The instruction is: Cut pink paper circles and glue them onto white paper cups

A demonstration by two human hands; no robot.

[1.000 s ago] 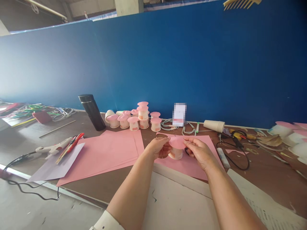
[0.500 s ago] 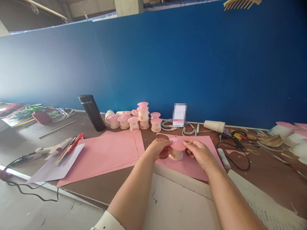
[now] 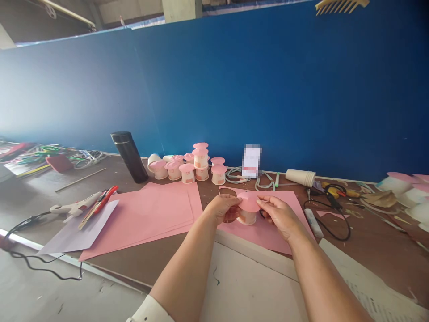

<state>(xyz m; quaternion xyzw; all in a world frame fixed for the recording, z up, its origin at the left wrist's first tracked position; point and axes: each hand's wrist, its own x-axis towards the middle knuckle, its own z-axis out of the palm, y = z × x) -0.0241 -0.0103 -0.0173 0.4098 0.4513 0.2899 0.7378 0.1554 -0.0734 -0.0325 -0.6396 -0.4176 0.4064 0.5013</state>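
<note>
A white paper cup (image 3: 247,218) stands upside down on pink paper, with a round pink paper roof (image 3: 250,202) on top of it. The left edge of the roof is pinched between the thumb and fingers of my left hand (image 3: 225,208). On the opposite edge, my right hand (image 3: 275,212) grips it the same way. A brown patch shows on the cup below the roof. Under my left hand lies a brown round thing (image 3: 231,217), partly hidden. Pink sheet (image 3: 278,232) spreads beneath both hands.
Several finished pink-roofed cups (image 3: 187,173) stand along the blue partition (image 3: 234,89). To the left are a black bottle (image 3: 129,156), a glue gun (image 3: 75,205), a red-handled cutter (image 3: 103,201) and pink sheets (image 3: 150,214). Stacked cups (image 3: 300,177), a white tube (image 3: 314,222) and cables lie right.
The view has shifted very slightly. Both hands keep their hold on the pink roof, and the cup stays in the same place.
</note>
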